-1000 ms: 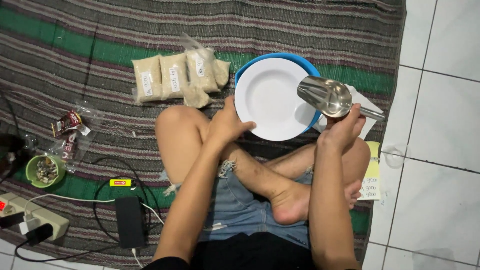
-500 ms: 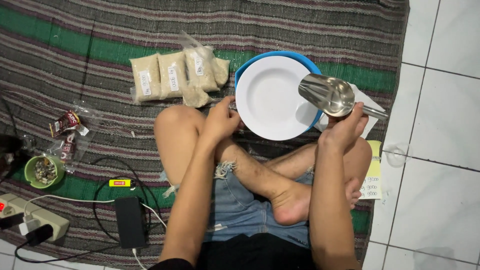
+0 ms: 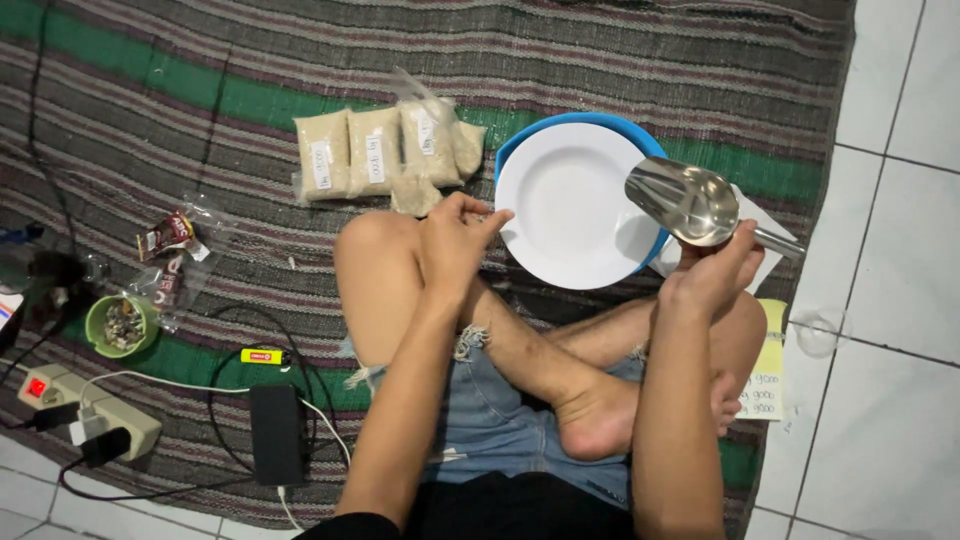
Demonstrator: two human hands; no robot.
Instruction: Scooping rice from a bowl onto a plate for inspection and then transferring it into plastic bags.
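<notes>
I sit cross-legged on a striped rug. My right hand (image 3: 710,275) grips the handle of a shiny metal scoop (image 3: 680,200), which hangs empty over the right edge of a white plate (image 3: 570,200). The plate rests on a blue basin (image 3: 560,122). My left hand (image 3: 455,240) lies on my left knee. It holds nothing, and its loose fingers point at the plate's left rim without touching it. Several clear bags of pale grain (image 3: 375,150) lie just beyond that hand.
At the left are a green bowl (image 3: 122,325), snack wrappers (image 3: 170,235), a yellow lighter (image 3: 262,356), a black adapter (image 3: 276,433) and a power strip (image 3: 90,410) with cables. A yellow note (image 3: 765,370) lies by my right knee. White floor tiles (image 3: 890,400) border the rug.
My left hand has drawn back from the plate's rim onto my knee. The scoop and my right hand have barely moved.
</notes>
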